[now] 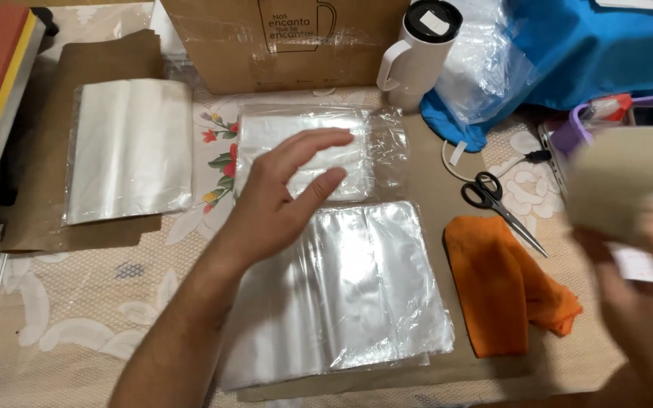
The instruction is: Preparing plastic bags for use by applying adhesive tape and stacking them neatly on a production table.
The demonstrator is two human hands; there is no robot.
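My left hand (285, 193) hovers with its fingers spread over two stacks of clear plastic bags. The larger stack (357, 291) lies in front of me. A smaller stack (319, 143) lies just behind it, under my fingertips. My right hand (644, 295) is at the right edge, blurred, gripping a flat piece of brown cardboard (625, 177) held up off the table.
A third stack of bags (130, 147) rests on brown paper at the left. An orange cloth (504, 283) and black scissors (496, 198) lie to the right. Behind stand a cardboard box (228, 45), a white lidded mug (416, 53) and blue fabric (591, 49).
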